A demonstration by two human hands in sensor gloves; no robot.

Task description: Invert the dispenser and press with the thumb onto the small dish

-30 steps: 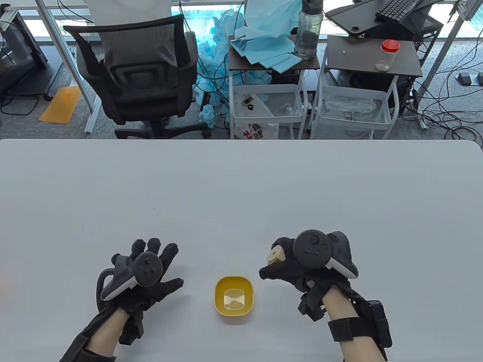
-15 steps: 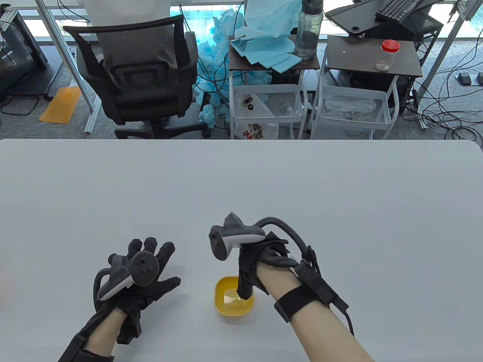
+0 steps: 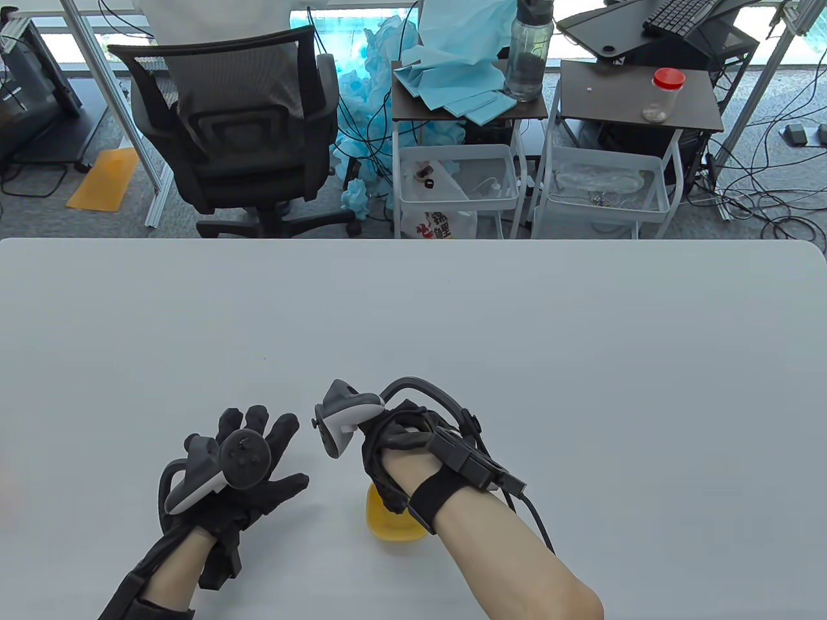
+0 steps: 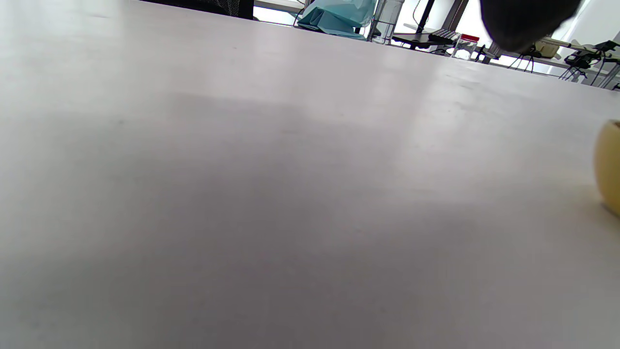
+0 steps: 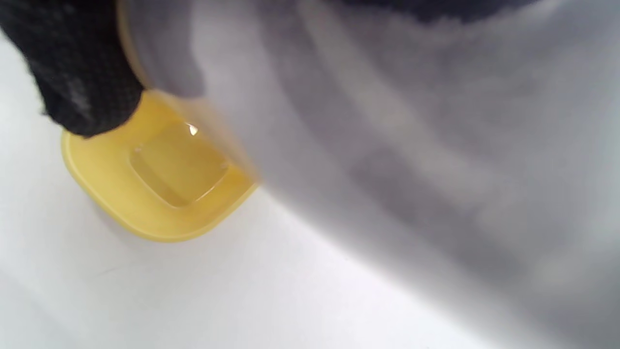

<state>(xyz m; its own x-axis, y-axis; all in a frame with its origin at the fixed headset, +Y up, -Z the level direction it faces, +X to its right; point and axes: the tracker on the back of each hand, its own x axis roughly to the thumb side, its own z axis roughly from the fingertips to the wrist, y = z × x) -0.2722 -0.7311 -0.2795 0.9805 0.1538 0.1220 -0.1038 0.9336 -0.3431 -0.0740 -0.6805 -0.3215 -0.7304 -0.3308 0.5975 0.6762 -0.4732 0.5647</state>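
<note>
A small yellow dish [image 3: 395,531] sits on the white table near the front edge, mostly covered by my right hand [image 3: 394,471]. That hand is turned over, wrist up, and hangs directly above the dish. In the right wrist view it grips a blurred grey-white dispenser [image 5: 339,121] tilted down over the dish [image 5: 160,194], with a black gloved fingertip [image 5: 82,72] by the rim. The dispenser is hidden in the table view. My left hand [image 3: 242,462] rests flat and open on the table to the left of the dish, holding nothing.
The white table [image 3: 413,310] stretches far behind the hands. The dish edge [image 4: 610,165] shows at the right of the left wrist view. Beyond the far edge stand an office chair [image 3: 239,123] and two small carts [image 3: 465,110].
My right hand has rolled over and moved left from beside the dish to above it, carrying the dispenser, whose tan end is now out of sight. The left hand has barely moved.
</note>
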